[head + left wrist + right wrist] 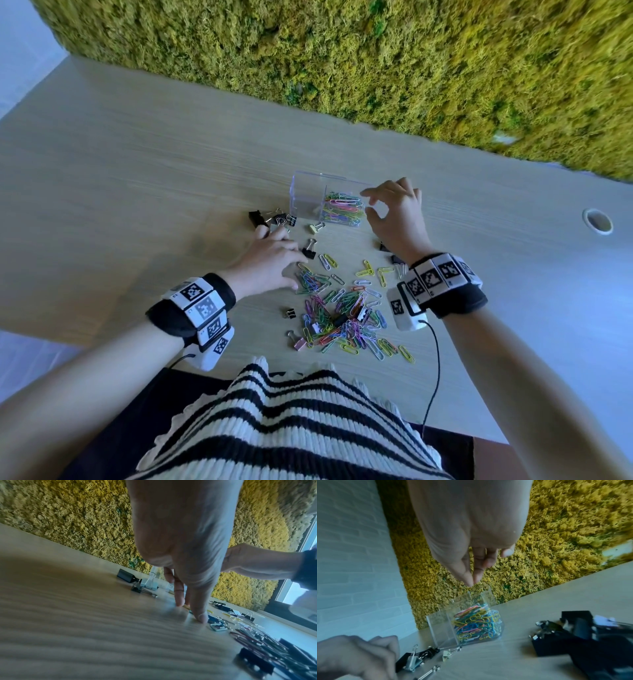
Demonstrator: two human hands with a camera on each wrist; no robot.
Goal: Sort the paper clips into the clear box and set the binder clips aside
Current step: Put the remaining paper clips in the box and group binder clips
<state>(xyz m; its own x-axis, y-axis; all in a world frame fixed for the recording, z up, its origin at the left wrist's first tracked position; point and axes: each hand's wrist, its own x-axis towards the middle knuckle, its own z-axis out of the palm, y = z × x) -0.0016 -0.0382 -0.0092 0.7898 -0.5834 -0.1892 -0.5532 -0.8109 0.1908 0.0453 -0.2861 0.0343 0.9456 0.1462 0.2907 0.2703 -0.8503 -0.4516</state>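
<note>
While our right hand (394,212) hovers empty, fingers loose, beside the clear box (329,202), loose paper clips (346,315) lie nearest our flat, empty left hand (270,260); binder clips (274,219) sit beyond its fingertips.

wooden table (137,164) | moss wall (342,51) | cable grommet (597,221)

Multicoloured paper clips (346,318); black-white striped top (294,421).

Bare forearms. Each wrist wears a black band (191,310) ringed with white blocks (442,274) printed with black square codes — a thin black cable (435,370) trails from each. Black-and-white striped ribbed top (291,428).
</note>
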